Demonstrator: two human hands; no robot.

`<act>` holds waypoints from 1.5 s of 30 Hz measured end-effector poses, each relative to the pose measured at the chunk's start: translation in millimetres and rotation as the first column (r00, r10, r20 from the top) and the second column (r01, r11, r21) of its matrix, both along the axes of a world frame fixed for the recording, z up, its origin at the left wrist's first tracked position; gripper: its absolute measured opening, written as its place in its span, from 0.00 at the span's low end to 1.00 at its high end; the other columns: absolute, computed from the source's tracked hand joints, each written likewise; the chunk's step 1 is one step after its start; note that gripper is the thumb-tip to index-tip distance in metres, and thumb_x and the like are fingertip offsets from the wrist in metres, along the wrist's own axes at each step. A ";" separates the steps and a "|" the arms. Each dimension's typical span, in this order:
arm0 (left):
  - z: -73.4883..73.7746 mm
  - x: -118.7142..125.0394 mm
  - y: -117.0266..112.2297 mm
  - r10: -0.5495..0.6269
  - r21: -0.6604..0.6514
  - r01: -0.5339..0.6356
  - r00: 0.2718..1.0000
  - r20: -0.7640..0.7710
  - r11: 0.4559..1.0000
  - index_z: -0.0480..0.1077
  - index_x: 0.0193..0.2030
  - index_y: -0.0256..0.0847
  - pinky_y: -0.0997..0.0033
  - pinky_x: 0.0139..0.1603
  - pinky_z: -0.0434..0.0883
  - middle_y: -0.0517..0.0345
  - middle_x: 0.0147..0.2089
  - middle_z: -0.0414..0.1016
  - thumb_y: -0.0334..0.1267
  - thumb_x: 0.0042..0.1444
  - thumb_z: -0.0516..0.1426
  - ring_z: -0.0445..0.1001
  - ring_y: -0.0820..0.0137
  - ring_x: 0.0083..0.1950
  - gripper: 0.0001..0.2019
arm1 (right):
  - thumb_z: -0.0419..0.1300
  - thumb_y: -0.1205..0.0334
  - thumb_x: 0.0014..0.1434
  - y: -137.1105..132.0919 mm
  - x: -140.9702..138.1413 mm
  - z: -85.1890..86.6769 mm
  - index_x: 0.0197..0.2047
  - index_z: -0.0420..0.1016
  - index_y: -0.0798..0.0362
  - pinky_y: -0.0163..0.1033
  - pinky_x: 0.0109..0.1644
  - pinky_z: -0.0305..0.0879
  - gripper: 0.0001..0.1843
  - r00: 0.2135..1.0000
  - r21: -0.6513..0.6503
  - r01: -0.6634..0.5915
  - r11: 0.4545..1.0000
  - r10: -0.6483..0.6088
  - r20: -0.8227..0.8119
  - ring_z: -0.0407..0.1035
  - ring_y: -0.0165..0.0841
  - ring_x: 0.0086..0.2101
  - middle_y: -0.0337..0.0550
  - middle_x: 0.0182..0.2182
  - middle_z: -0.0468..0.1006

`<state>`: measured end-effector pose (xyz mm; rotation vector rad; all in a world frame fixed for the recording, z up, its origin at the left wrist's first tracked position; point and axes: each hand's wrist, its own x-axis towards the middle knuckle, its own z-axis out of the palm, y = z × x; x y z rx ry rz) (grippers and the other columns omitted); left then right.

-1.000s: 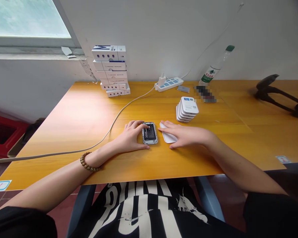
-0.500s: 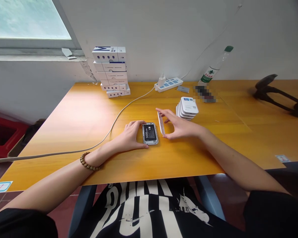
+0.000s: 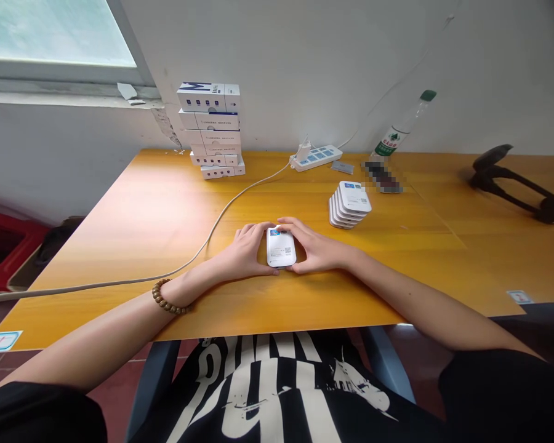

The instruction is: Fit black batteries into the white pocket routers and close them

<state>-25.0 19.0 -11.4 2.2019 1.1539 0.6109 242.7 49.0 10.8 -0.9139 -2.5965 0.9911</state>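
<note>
A small white device [image 3: 281, 248] lies flat on the orange table [image 3: 143, 234], its white labelled back cover now lying over it. My left hand [image 3: 244, 253] curls round its left side, and my right hand [image 3: 314, 251] curls round its right side. The fingers of both hands press against the device's edges. A leaning stack of several identical white devices [image 3: 348, 204] stands just behind and to the right of my right hand. A bead bracelet [image 3: 166, 299] is on my left wrist.
A pile of white and blue boxes [image 3: 212, 130] stands at the back by the wall. A white power strip [image 3: 316, 157] lies behind, its cable [image 3: 198, 252] running left across the table. A clear bottle [image 3: 404, 126] leans at the wall. A black stand [image 3: 519, 181] lies far right.
My right hand lifted the white cover from beside the device, tilted it upright, then laid it on the device, hiding the black battery. Both hands now hold the device's sides.
</note>
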 end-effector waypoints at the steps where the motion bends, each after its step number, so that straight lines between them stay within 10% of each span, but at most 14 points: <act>1: 0.0 0.0 0.0 -0.001 0.006 0.001 1.000 0.002 1.000 0.59 0.71 0.50 0.33 0.72 0.65 0.42 0.72 0.68 0.55 0.47 0.76 0.64 0.39 0.75 0.49 | 0.75 0.50 0.56 0.2 1.0 1.1 0.79 0.53 0.46 0.67 0.77 0.54 0.55 0.999 -0.009 0.002 1.000 -0.002 0.035 0.49 0.59 0.77 0.61 0.77 0.51; 21: 3.3 2.6 -2.3 -0.053 0.078 0.057 0.998 -0.047 0.995 0.58 0.72 0.48 0.35 0.74 0.65 0.42 0.71 0.67 0.47 0.52 0.72 0.65 0.42 0.74 0.44 | 0.74 0.38 0.58 8.3 4.7 -6.6 0.81 0.56 0.43 0.67 0.79 0.50 0.55 0.999 -0.019 0.046 0.999 -0.045 0.005 0.49 0.57 0.78 0.55 0.80 0.54; 25: 1.7 2.9 -3.5 -0.084 0.166 0.089 0.996 -0.033 0.982 0.58 0.71 0.48 0.35 0.75 0.64 0.40 0.71 0.64 0.44 0.51 0.71 0.63 0.42 0.75 0.43 | 0.62 0.38 0.69 10.0 -4.0 -7.1 0.71 0.72 0.51 0.56 0.63 0.75 0.36 0.943 -0.099 0.278 0.955 -0.291 -0.164 0.77 0.50 0.59 0.58 0.64 0.78; 30: 3.8 5.5 -9.8 -0.186 0.262 0.174 0.982 0.023 0.949 0.56 0.71 0.49 0.36 0.77 0.64 0.40 0.74 0.58 0.41 0.54 0.69 0.59 0.43 0.78 0.41 | 0.64 0.37 0.66 8.6 -7.7 -2.4 0.45 0.79 0.54 0.43 0.40 0.74 0.26 0.912 -0.415 0.197 0.888 -0.321 -0.256 0.76 0.37 0.34 0.43 0.35 0.82; 38: 4.1 3.8 -9.1 -0.139 -0.145 0.209 0.912 0.387 0.967 0.51 0.74 0.54 0.49 0.62 0.80 0.41 0.75 0.61 0.49 0.56 0.71 0.76 0.51 0.66 0.46 | 0.75 0.38 0.53 0.1 -13.2 3.2 0.36 0.74 0.51 0.43 0.40 0.72 0.26 0.854 -0.550 0.194 0.812 -0.416 -0.313 0.74 0.36 0.33 0.40 0.31 0.80; 41: 6.1 7.6 -5.7 0.067 -0.345 0.135 0.854 0.517 0.929 0.63 0.66 0.46 0.57 0.49 0.83 0.46 0.56 0.78 0.58 0.67 0.61 0.82 0.60 0.51 0.28 | 0.77 0.40 0.51 -5.1 -16.2 5.5 0.35 0.74 0.50 0.41 0.39 0.70 0.26 0.854 -0.556 0.181 0.811 -0.410 -0.321 0.74 0.36 0.34 0.40 0.31 0.80; 45: 6.2 11.0 -4.2 0.135 -0.407 0.085 0.866 0.481 0.909 0.70 0.39 0.39 0.71 0.31 0.77 0.57 0.34 0.75 0.61 0.67 0.61 0.76 0.69 0.33 0.24 | 0.75 0.39 0.54 -10.2 -19.1 7.2 0.34 0.74 0.51 0.39 0.36 0.68 0.24 0.868 -0.525 0.161 0.836 -0.373 -0.328 0.72 0.34 0.31 0.38 0.29 0.78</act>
